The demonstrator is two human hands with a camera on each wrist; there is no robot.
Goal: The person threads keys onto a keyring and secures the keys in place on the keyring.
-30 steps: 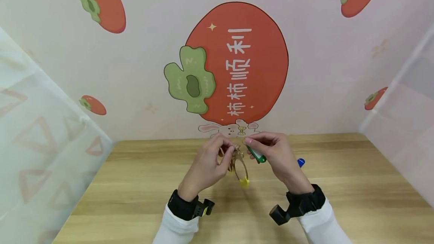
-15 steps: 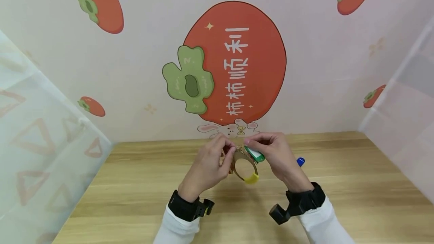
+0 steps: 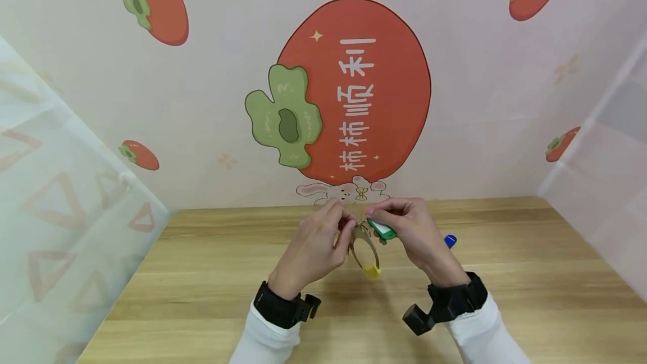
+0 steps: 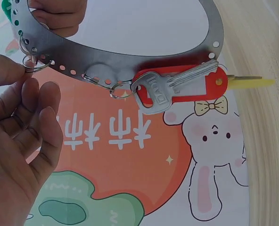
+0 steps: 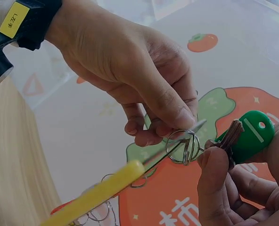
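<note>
My left hand (image 3: 314,243) pinches a small split ring (image 4: 37,68) between thumb and index finger. That ring loops at the edge of a round metal band (image 4: 83,55) pierced with holes. A yellow grip (image 5: 102,188) covers one side of the band. From another split ring on it hang a silver key (image 4: 153,96) and a red key tag (image 4: 215,87). On the opposite side my right hand (image 3: 411,232) pinches a green key tag (image 5: 262,143) and its key (image 5: 232,134) close to the split rings. Fingers partly hide how the green tag's ring sits.
A blue piece (image 3: 450,241) lies on the wooden table (image 3: 202,285), partly behind my right wrist. A printed backdrop (image 3: 470,100) stands at the table's back edge, and pale side sheets (image 3: 65,206) flank it.
The metal band has swung, showing its round face half a second ago and a narrower one now. My left hand has shifted slightly right. The right hand keeps hold of the green key tag.
</note>
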